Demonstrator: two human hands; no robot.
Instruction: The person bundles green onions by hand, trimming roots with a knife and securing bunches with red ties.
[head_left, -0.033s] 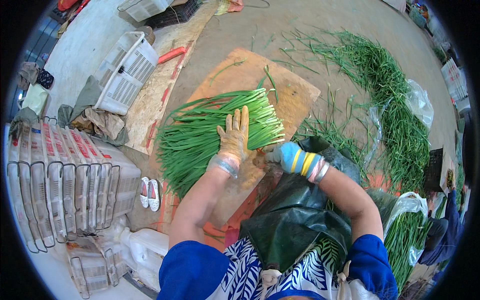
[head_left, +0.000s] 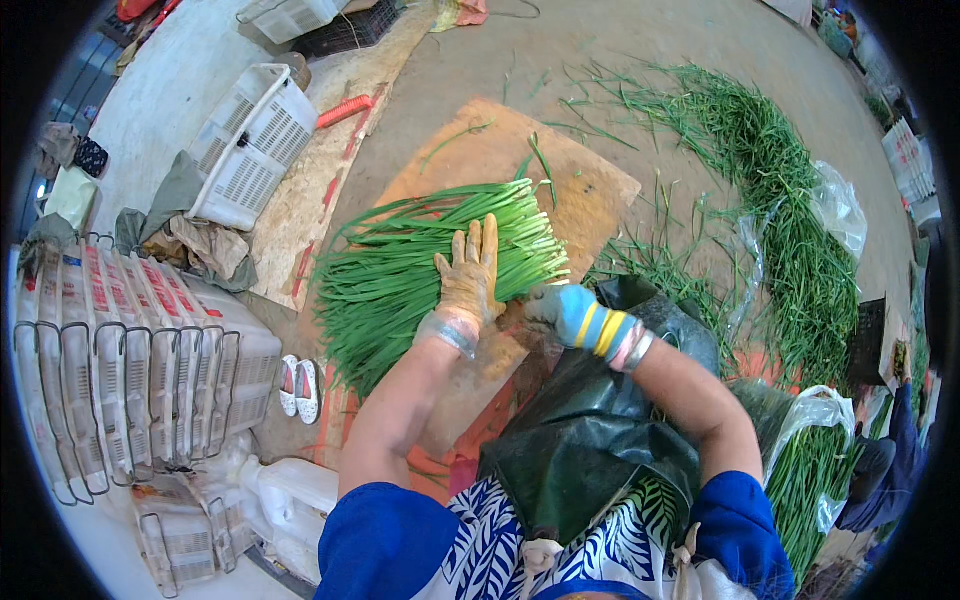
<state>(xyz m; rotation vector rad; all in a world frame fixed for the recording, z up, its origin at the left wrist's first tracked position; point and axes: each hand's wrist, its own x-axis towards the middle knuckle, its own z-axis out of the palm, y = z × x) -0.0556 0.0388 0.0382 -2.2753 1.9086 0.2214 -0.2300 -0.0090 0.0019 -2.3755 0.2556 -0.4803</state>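
Note:
A broad bundle of garlic chives (head_left: 385, 268) lies across a worn wooden board (head_left: 590, 185), pale cut ends to the right and leaf tips to the left. My left hand (head_left: 468, 275), in a tan-stained glove, rests flat on the bundle with its fingers spread. Just below the pale ends is my right hand (head_left: 575, 312), in a blue-grey glove with yellow stripes. Its fingers are curled in; whatever they may hold is hidden. A dark green waterproof apron (head_left: 590, 400) covers my lap beneath the right forearm.
A long heap of loose chives (head_left: 790, 220) lies on the floor at right, beside clear plastic (head_left: 840, 205). A bagged bunch (head_left: 815, 450) stands nearer. White crates (head_left: 130, 360) are stacked at left, with another crate (head_left: 255, 140) farther off. White shoes (head_left: 300, 390) sit by the stack.
My right hand has shifted slightly left and up, toward the pale ends of the chives. The left hand and the bundle stay nearly in place.

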